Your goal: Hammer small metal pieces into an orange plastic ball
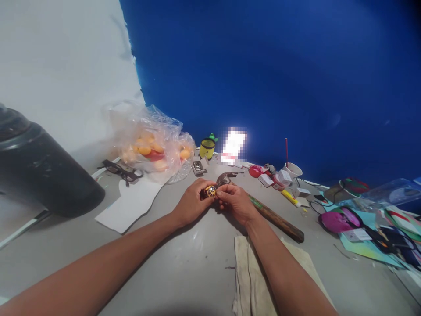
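Observation:
A small round yellow object with dark and shiny spots (209, 192) is held above the grey table, near its middle. My left hand (194, 200) is closed around its left side, fingers and thumb wrapped on it. The fingertips of my right hand (235, 201) are pinched at its right edge; whether a tiny piece is between them cannot be made out. Just behind and to the right lies a hammer (276, 218), its wooden handle running under my right wrist. A small open box of shiny metal bits (198, 166) stands behind my left hand.
Left are a dark cylinder (49, 171), glasses (121, 171), white paper (131, 206) and a plastic bag of orange items (151, 147). A yellow cup (207, 149) stands at the back. Right are a white cup (292, 170), a yellow tool (289, 197) and scissors (378, 239). Cloth (245, 267) lies in front.

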Motion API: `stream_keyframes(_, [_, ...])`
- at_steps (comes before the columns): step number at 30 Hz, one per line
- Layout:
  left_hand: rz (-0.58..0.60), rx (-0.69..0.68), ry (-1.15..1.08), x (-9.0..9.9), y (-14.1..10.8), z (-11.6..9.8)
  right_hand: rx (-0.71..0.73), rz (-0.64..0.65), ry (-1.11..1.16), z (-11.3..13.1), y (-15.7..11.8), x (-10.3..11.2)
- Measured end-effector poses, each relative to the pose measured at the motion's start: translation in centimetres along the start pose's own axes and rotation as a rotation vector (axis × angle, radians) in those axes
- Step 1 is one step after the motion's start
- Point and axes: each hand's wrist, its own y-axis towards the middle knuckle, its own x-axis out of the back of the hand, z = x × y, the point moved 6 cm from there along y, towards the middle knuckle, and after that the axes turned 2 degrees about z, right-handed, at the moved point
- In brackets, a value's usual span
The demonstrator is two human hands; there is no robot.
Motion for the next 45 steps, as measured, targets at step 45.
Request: stream_keyframes(45, [-0.076, 0.035, -0.106, 0.0, -0.4, -0.2, 0.084, 0.033, -0.065, -0.3, 0.1, -0.6])
